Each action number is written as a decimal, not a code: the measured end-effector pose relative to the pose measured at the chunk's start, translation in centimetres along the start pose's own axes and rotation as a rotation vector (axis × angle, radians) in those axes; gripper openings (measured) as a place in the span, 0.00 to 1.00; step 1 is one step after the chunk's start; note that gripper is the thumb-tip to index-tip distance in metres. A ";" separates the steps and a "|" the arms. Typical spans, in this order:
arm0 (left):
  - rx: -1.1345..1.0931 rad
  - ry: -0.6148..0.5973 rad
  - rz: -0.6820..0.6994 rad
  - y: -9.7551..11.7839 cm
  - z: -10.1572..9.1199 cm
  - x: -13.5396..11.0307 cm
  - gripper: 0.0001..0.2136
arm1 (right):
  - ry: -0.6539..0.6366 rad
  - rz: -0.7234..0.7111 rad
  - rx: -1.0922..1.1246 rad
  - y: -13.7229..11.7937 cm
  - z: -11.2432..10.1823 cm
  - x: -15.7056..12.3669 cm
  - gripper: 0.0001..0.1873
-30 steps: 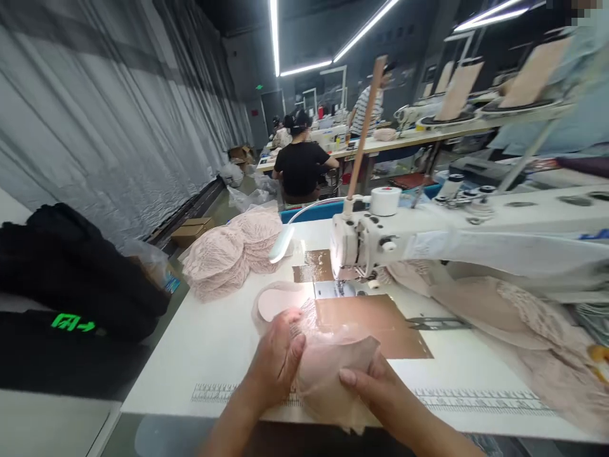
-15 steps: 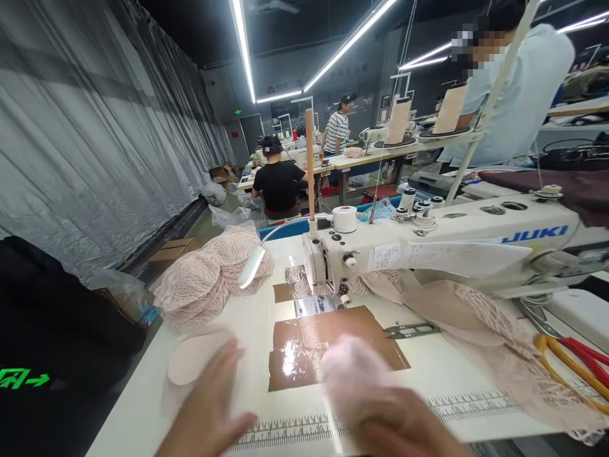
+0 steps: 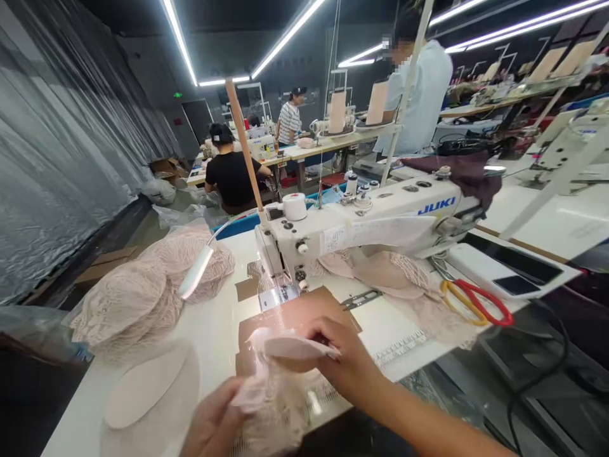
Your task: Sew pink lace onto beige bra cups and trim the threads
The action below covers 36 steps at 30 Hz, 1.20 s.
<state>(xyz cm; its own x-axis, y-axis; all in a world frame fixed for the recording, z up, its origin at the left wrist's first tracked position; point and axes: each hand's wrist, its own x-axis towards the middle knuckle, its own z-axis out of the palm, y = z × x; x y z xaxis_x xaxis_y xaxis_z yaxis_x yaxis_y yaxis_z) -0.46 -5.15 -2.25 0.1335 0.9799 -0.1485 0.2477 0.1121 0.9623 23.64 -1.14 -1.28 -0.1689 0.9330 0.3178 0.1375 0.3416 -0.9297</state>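
Two hands hold one pale pink lace-trimmed piece (image 3: 273, 406) over the bench's (image 3: 216, 339) near edge, before the sewing machine (image 3: 380, 204). The left hand's (image 3: 214, 412) grip pinches lace; the right hand's (image 3: 347, 358) clamps the smooth part, probably spreading it. A lace stack (image 3: 133, 298) sits left, seemingly within reach.

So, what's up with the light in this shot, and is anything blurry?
Head view: a ceiling strip light glares white; head view: bright glare also streaks the brown sheet in front of the sewing machine; head view: the left hand and lace fabric look soft, while the JUKI lettering reads clearly.
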 end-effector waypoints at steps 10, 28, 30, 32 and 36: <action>-0.325 -0.111 0.195 0.7 1.8 0.4 0.36 | -0.592 0.572 0.843 1.6 2.3 -1.6 0.12; -0.437 0.269 -0.001 -2.2 6.4 -0.2 0.19 | -0.247 0.194 0.199 2.4 1.5 -1.2 0.19; -0.351 0.316 0.020 -3.2 6.5 -0.6 0.19 | -0.172 0.168 0.151 2.2 1.6 -1.3 0.14; -0.282 0.398 0.032 -4.1 6.1 -1.0 0.19 | -0.082 0.209 0.211 2.3 1.6 -1.6 0.14; -0.275 0.406 0.037 -4.0 3.4 -1.1 0.19 | 0.010 0.297 0.328 2.6 1.0 -1.9 0.11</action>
<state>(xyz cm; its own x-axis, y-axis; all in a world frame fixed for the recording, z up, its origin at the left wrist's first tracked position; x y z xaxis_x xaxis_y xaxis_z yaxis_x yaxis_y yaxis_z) 1.68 -7.27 -6.73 -0.2612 0.9631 -0.0645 -0.0198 0.0615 0.9979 23.39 -2.11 -4.47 -0.1589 0.9869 0.0285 -0.1392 0.0062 -0.9902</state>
